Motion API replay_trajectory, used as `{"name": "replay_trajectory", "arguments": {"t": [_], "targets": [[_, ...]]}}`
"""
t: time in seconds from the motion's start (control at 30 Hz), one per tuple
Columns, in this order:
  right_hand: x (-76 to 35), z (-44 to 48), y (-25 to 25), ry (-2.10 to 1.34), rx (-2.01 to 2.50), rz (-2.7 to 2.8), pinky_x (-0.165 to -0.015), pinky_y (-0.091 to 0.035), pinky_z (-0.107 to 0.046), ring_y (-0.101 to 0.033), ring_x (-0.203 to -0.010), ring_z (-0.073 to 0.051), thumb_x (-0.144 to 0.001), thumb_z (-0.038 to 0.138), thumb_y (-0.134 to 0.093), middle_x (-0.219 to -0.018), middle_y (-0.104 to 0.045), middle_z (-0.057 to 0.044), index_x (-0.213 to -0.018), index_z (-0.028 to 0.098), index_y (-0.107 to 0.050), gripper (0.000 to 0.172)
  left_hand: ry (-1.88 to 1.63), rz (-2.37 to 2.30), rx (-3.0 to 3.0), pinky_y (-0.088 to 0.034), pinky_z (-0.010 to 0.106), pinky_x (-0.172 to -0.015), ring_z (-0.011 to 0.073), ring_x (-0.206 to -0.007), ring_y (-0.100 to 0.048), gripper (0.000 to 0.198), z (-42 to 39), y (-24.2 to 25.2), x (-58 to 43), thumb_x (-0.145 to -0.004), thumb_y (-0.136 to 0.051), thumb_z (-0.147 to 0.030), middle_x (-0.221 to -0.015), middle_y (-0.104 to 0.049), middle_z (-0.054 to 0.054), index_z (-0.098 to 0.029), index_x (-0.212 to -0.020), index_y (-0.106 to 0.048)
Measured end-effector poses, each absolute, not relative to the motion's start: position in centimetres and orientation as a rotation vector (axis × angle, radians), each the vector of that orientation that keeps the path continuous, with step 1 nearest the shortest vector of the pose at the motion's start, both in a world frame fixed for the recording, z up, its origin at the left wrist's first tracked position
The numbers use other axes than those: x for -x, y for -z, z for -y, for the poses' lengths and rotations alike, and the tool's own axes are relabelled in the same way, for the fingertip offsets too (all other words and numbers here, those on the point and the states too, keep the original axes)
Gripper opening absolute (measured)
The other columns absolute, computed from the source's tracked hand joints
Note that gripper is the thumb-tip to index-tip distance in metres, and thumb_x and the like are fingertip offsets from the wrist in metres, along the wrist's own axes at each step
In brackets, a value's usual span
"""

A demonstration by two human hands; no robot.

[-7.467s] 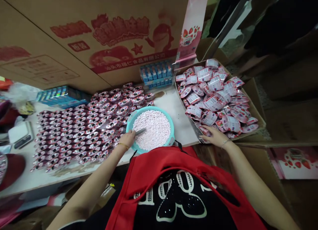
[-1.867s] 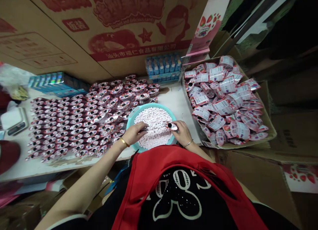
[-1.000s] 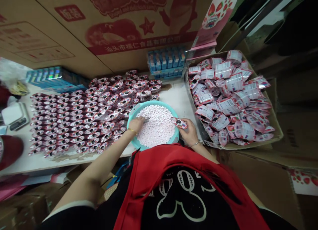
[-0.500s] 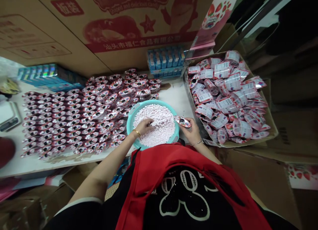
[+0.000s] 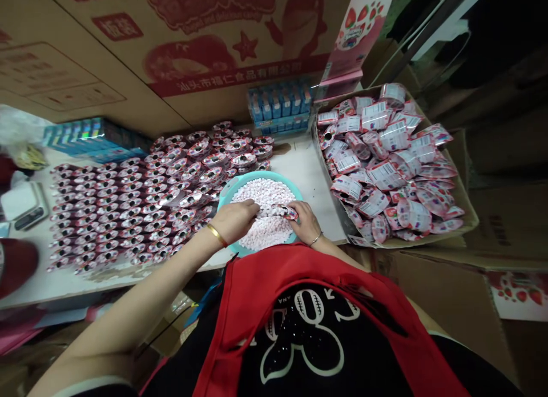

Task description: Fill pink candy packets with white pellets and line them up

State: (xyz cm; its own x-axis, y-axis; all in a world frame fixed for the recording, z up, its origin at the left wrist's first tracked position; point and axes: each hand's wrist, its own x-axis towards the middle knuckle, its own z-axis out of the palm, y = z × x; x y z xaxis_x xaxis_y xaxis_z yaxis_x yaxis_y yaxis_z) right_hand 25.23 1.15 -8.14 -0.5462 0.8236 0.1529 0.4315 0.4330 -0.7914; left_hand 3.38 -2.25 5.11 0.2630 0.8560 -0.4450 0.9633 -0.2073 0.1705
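Note:
A turquoise basin full of small whitish-pink candies stands in front of my body. Over its right half, my right hand grips a small printed candy pack, its open end tilted toward the left. My left hand is above the left half of the basin with its fingers drawn together, close to the pack's left end. What lies between those fingers is hidden. Rows of similar printed packs with openings on top stand left of the basin.
A carton heaped with printed packs stands at the right. Behind are large cardboard boxes and blue packages. More blue packages, a scale and a red round container are on the left.
My right hand has moved left with the pack, from the basin's right rim to above the candies. My left hand has risen from among the candies, its fingers now closed near the pack.

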Motion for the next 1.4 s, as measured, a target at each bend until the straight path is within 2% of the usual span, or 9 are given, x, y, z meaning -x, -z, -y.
{"name": "replay_trajectory", "arguments": {"t": [0.27, 0.4, 0.5, 0.57, 0.7, 0.87, 1.03, 1.2, 1.4], "targets": [[-24.9, -1.3, 8.8, -1.019, 1.027, 2.141, -0.091, -0.044, -0.042, -0.053, -0.102, -0.026, -0.074, 0.011, -0.053, -0.106, -0.060, -0.011, -0.108, 0.018, -0.054, 0.034, 0.651, -1.705, -2.229, -0.046, 0.031, -0.062, 0.0231, -0.083, -0.062, 0.030, 1.7, -9.2, -6.7, -0.088, -0.032, -0.011, -0.092, -0.060, 0.011, -0.015, -0.096, -0.060], [-24.8, -1.0, 9.3, -1.070, 0.986, 2.125, -0.092, -0.045, -0.043, -0.054, -0.104, -0.026, -0.073, 0.011, -0.054, -0.107, -0.061, -0.011, -0.108, 0.018, -0.056, 0.036, 0.434, -1.746, -2.221, -0.047, 0.032, -0.066, 0.0226, -0.089, -0.060, 0.023, 1.4, -8.3, -4.6, -0.088, -0.040, -0.021, -0.104, -0.058, 0.010, -0.017, -0.104, -0.057], [-24.1, -0.6, 9.2, -1.142, 0.984, 2.086, -0.085, -0.048, -0.041, -0.057, -0.098, -0.025, -0.076, 0.016, -0.055, -0.099, -0.064, -0.009, -0.103, 0.019, -0.060, 0.027, 0.135, -1.577, -2.223, -0.048, 0.032, -0.074, 0.0222, -0.097, -0.059, 0.048, 1.6, -5.2, -3.5, -0.081, -0.056, -0.042, -0.122, -0.051, 0.011, -0.020, -0.122, -0.046], [-23.5, -0.7, 8.5, -1.199, 0.952, 2.072, -0.083, -0.050, -0.039, -0.059, -0.096, -0.024, -0.080, 0.021, -0.054, -0.098, -0.065, -0.008, -0.106, 0.020, -0.060, 0.026, 0.019, -1.468, -2.229, -0.048, 0.030, -0.075, 0.0210, -0.096, -0.059, 0.049, 1.3, -3.0, -3.5, -0.081, -0.056, -0.043, -0.117, -0.053, 0.010, -0.020, -0.123, -0.044], [-23.8, -2.8, 5.9, -1.037, 1.025, 2.068, -0.093, -0.046, -0.042, -0.054, -0.110, -0.025, -0.086, 0.032, -0.052, -0.116, -0.058, -0.011, -0.128, 0.021, -0.048, 0.044, -0.116, -1.377, -2.258, -0.046, 0.028, -0.072, 0.0170, -0.084, -0.058, 0.026, -2.1, -0.9, -4.2, -0.088, -0.046, -0.037, -0.094, -0.057, 0.005, -0.020, -0.107, -0.051], [-29.5, -8.0, 2.3, -0.436, 1.461, 2.029, -0.099, -0.039, -0.048, -0.044, -0.118, -0.030, -0.083, 0.047, -0.054, -0.126, -0.048, -0.016, -0.132, 0.017, -0.043, 0.059, -0.201, -1.620, -2.283, -0.046, 0.030, -0.074, 0.0206, -0.094, -0.058, 0.031, -11.1, 0.1, -4.6, -0.085, -0.049, -0.035, -0.108, -0.055, 0.008, -0.020, -0.113, -0.050], [-35.0, -10.6, 2.8, -0.298, 1.724, 2.277, -0.089, -0.041, -0.049, -0.046, -0.110, -0.035, -0.069, 0.062, -0.063, -0.124, -0.050, -0.017, -0.130, 0.016, -0.045, 0.078, 0.047, -1.922, -2.122, -0.046, 0.031, -0.078, 0.0234, -0.098, -0.059, 0.034, -18.5, 4.8, -3.8, -0.086, -0.047, -0.037, -0.118, -0.053, 0.010, -0.021, -0.116, -0.051], [-35.8, -10.8, 4.3, -0.362, 1.685, 2.342, -0.090, -0.041, -0.046, -0.048, -0.107, -0.031, -0.079, 0.052, -0.058, -0.117, -0.056, -0.014, -0.125, 0.018, -0.051, 0.058, 0.301, -2.042, -1.949, -0.046, 0.034, -0.079, 0.0267, -0.101, -0.059, 0.035, -19.9, 7.3, -3.0, -0.085, -0.048, -0.039, -0.126, -0.047, 0.013, -0.020, -0.114, -0.054], [-34.6, -9.5, 2.1, -0.809, 1.551, 1.562, -0.090, -0.045, -0.044, -0.054, -0.104, -0.026, -0.079, 0.053, -0.057, -0.109, -0.058, -0.010, -0.115, 0.022, -0.057, 0.048, -0.148, -1.844, -2.086, -0.045, 0.030, -0.084, 0.0210, -0.104, -0.057, 0.039, -12.3, 4.2, -2.1, -0.092, -0.035, -0.042, -0.118, -0.054, 0.009, -0.022, -0.121, -0.051]]}}
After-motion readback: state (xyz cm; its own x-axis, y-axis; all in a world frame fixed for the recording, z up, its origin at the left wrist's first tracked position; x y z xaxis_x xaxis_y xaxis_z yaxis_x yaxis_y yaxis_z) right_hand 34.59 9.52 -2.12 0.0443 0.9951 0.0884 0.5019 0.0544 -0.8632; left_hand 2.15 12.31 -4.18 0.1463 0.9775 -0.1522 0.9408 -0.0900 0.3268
